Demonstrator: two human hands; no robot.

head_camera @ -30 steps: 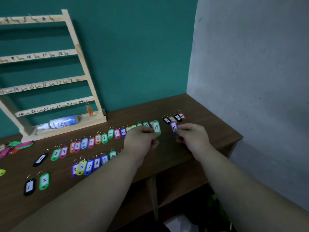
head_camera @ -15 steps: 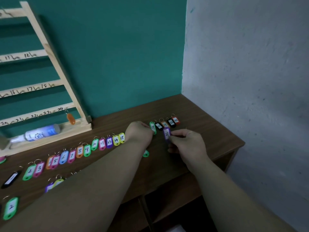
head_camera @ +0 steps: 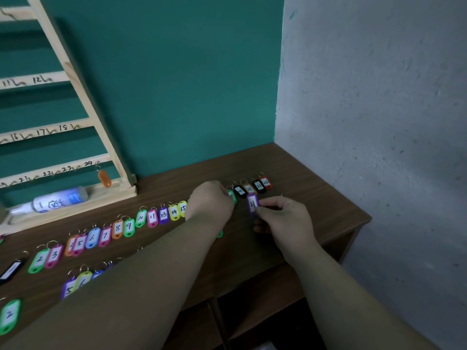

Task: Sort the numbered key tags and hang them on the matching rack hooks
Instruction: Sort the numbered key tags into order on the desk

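- Purple tag [head_camera: 252, 204] marked 21 was pinched upright between the thumb and fingers of the right hand [head_camera: 283, 221], near the right end of the bench [head_camera: 316, 198].
- Just left of it, the left hand [head_camera: 211, 203] lay knuckles-up with its fingers curled down at a green tag [head_camera: 232, 197]. The fingertips were hidden, so I cannot tell whether they gripped it.
- Just behind the purple tag, a short row [head_camera: 249, 189] lay side by side: black 20, orange 21, black 22, red 23.
- From the left wrist, a long row [head_camera: 151, 218] of coloured tags ran leftward along the bench, numbered 15 down to 2.
- Closer to the bench's front edge, a near row [head_camera: 78, 281] was partly hidden by the left forearm; 5 and 6 could be read.
- At the back left, the wooden rack [head_camera: 83, 97] stood against the teal wall [head_camera: 177, 84], its rails pen-marked with numbers beside the hooks.
- One orange hung tag [head_camera: 104, 178] dangled from hook 24.
- On the rack's base lay a white tube [head_camera: 50, 202].
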